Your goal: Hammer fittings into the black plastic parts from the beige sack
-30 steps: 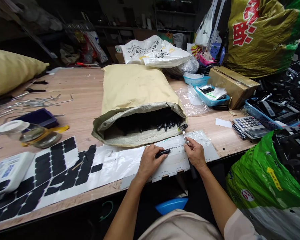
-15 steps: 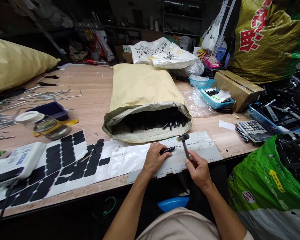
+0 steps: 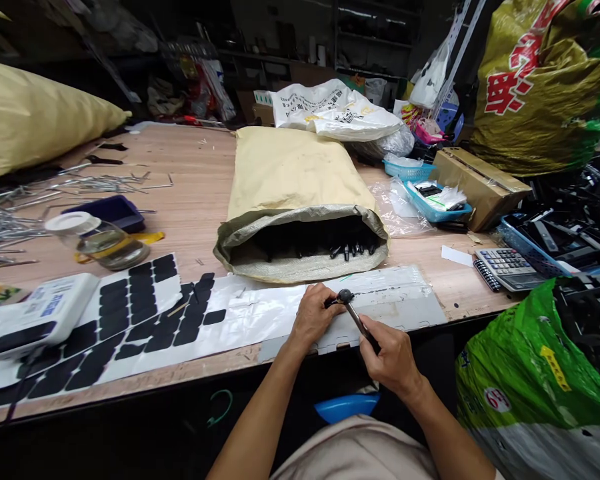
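My left hand [image 3: 314,312] is closed on a small black part [image 3: 332,302] held down on the white board [image 3: 395,307] at the table's front edge. My right hand [image 3: 391,353] grips the handle of a small hammer [image 3: 356,317]. The hammer's dark round head lies over the tip of the black part, beside my left fingers; whether they touch I cannot tell. Just behind my hands, a tan sack [image 3: 295,170] lies with its mouth toward me. Several black pieces [image 3: 351,251] show inside its opening.
Left are black stickers [image 3: 143,287] on white sheets, a white device [image 3: 40,310], a jar [image 3: 113,247] and metal rods [image 3: 10,223]. Right are a calculator [image 3: 505,267], a blue basket [image 3: 439,202], a cardboard box [image 3: 475,180] and a green sack [image 3: 515,373] of black parts.
My right hand has brought the hammer head down and left onto the black part's end. My left hand keeps its hold. The whole view has shifted slightly.
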Available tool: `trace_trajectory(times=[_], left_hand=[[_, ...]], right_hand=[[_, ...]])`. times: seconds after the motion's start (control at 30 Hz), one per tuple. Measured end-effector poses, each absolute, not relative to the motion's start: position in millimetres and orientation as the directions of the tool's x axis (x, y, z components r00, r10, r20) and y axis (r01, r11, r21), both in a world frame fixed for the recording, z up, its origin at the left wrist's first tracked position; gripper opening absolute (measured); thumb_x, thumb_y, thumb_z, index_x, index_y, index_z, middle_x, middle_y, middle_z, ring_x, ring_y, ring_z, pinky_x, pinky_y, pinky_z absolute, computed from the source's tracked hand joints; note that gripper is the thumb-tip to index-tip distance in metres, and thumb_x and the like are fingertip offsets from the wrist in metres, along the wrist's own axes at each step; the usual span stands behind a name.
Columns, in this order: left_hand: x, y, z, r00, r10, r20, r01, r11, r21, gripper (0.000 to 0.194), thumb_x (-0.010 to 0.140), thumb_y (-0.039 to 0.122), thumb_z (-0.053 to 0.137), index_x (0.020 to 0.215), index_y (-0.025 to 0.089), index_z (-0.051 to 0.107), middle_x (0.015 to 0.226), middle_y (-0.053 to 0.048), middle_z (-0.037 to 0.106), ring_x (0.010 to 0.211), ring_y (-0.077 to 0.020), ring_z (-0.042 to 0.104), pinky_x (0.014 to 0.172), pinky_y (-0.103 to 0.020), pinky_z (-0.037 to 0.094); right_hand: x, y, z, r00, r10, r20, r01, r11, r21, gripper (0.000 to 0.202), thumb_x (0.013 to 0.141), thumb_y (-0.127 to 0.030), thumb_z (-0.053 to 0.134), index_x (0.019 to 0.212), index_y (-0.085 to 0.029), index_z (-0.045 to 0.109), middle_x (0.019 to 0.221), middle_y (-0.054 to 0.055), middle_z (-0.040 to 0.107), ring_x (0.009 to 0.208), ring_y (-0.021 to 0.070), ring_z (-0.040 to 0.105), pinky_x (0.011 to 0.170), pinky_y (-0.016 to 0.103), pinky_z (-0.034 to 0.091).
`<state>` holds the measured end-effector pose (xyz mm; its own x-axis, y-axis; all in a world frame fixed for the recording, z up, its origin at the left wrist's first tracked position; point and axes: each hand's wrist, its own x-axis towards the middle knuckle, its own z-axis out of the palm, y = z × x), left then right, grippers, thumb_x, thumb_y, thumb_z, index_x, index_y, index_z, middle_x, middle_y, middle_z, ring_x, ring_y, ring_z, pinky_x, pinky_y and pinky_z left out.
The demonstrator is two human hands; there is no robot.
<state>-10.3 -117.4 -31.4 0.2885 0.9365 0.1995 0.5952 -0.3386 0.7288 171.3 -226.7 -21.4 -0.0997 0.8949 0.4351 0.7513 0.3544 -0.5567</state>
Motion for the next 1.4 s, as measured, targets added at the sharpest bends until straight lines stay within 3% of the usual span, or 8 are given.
trace_trajectory(times=[0.43,0.63,0.83,1.1,1.17,1.23,1.33,1.4], left_hand=[[-11,-116,-37,0.315,0.92,0.235,0.602,-0.385,0.7,0.012,0.082,0.027,0.074,0.077,0.021,0.065,0.081,-0.001,0.064,0.085,-0.0209,0.055,0.078,-0.034,0.043],[-11,-120,-31,0.326,0.918,0.225,0.606,-0.386,0.695,0.018,0.09,0.037,0.062,0.084,0.021,0.063,0.085,-0.003,0.064,0.085,-0.0219,0.055,0.079,-0.036,0.042],[-20,-134,-22,0.258,0.957,0.136,0.421,-0.238,0.875,0.031,0.102,0.047,0.031,0.094,0.023,0.049,0.064,0.005,0.053,0.056,-0.0145,0.05,0.06,-0.028,0.041],[-8,-214,-50,0.493,0.606,0.624,0.231,-0.783,0.578,0.026,0.101,0.038,0.037,0.094,0.02,0.055,0.069,-0.002,0.06,0.059,-0.0166,0.054,0.061,-0.031,0.042],[2,-235,-69,0.647,0.566,0.51,0.183,-0.765,0.617,0.032,0.101,0.042,0.036,0.089,0.02,0.056,0.066,-0.002,0.06,0.056,-0.0161,0.054,0.062,-0.031,0.043],[9,-245,-91,0.747,0.634,0.201,0.319,-0.606,0.729,0.036,0.1,0.045,0.037,0.087,0.02,0.059,0.067,-0.003,0.063,0.059,-0.017,0.059,0.063,-0.031,0.045],[10,-238,-120,0.598,0.719,-0.354,0.686,-0.23,0.69,0.043,0.099,0.05,0.036,0.103,0.023,0.069,0.088,-0.007,0.074,0.083,-0.0236,0.071,0.076,-0.033,0.053],[7,-228,-133,0.472,0.71,-0.522,0.807,-0.109,0.581,0.045,0.098,0.049,0.037,0.122,0.027,0.069,0.116,-0.008,0.074,0.11,-0.0285,0.068,0.096,-0.039,0.052]], right_hand=[[185,-214,-19,0.061,0.903,0.424,0.724,0.253,-0.642,0.04,0.087,-0.023,0.057,0.124,-0.018,0.073,0.113,0.012,0.077,0.098,0.0278,0.075,0.088,0.036,0.06],[226,-160,-13,0.386,0.889,0.247,0.39,0.085,-0.917,0.04,0.085,-0.034,0.062,0.118,-0.014,0.074,0.07,0.001,0.07,0.063,0.0172,0.063,0.062,0.027,0.052],[252,-128,-35,0.557,0.821,0.121,0.331,-0.086,-0.94,0.034,0.08,-0.034,0.056,0.095,-0.01,0.076,0.058,0.0,0.062,0.05,0.0147,0.048,0.051,0.026,0.04],[248,-132,-37,0.478,0.865,0.152,0.444,-0.089,-0.892,0.043,0.082,-0.039,0.058,0.111,-0.013,0.075,0.061,-0.002,0.061,0.057,0.017,0.054,0.063,0.027,0.045],[249,-131,-40,0.491,0.859,0.145,0.433,-0.097,-0.896,0.041,0.082,-0.039,0.057,0.11,-0.014,0.075,0.06,-0.002,0.06,0.056,0.0166,0.053,0.061,0.027,0.045],[250,-130,-43,0.497,0.855,0.151,0.435,-0.095,-0.895,0.041,0.082,-0.039,0.058,0.11,-0.015,0.076,0.059,-0.002,0.06,0.056,0.0164,0.052,0.061,0.026,0.045],[250,-130,-44,0.491,0.856,0.162,0.445,-0.087,-0.891,0.041,0.082,-0.039,0.058,0.111,-0.015,0.076,0.058,-0.003,0.059,0.056,0.0162,0.052,0.062,0.026,0.046],[249,-131,-43,0.482,0.861,0.165,0.453,-0.083,-0.888,0.04,0.083,-0.038,0.058,0.11,-0.015,0.076,0.058,-0.003,0.059,0.055,0.0162,0.052,0.062,0.026,0.046]])
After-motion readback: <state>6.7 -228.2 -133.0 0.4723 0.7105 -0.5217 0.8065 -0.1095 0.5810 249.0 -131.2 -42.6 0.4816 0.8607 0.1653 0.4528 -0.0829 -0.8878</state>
